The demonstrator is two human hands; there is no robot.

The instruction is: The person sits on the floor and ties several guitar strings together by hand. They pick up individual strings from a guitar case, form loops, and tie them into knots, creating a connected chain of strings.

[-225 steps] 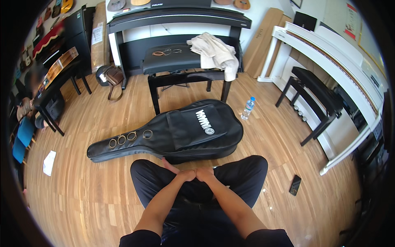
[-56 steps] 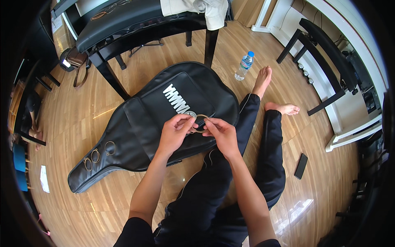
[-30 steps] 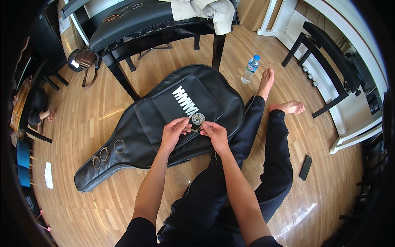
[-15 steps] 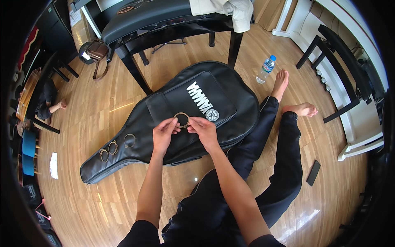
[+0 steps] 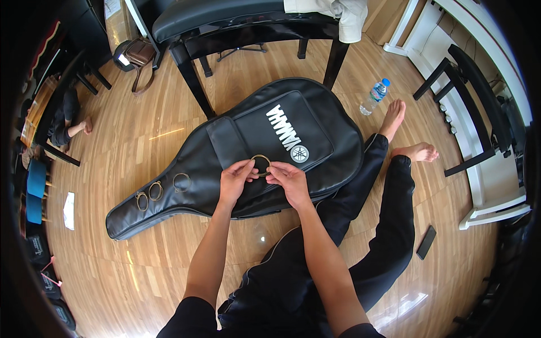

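My left hand point(image 5: 236, 180) and my right hand point(image 5: 288, 181) pinch opposite sides of a coil of thin gold-coloured wire point(image 5: 260, 156), held in a ring over the middle of a black guitar case point(image 5: 344, 135). The case lies on its back beside my legs, its front pocket facing up. Three more wire coils point(image 5: 151, 190) rest in a row on its narrow neck end at the left.
A black bench point(image 5: 197, 28) with beige cloth stands behind the case. At right are a bottle point(image 5: 373, 98), a phone point(image 5: 426, 242), my bare feet and a second bench point(image 5: 479, 101). A brown bag point(image 5: 139, 52) and another seated person point(image 5: 65, 118) are at left.
Since 7.5 seconds ago, one coil has left the case's neck for my hands, and my legs have stretched out. Lately the held coil has risen and turned slightly, and my view has shifted.
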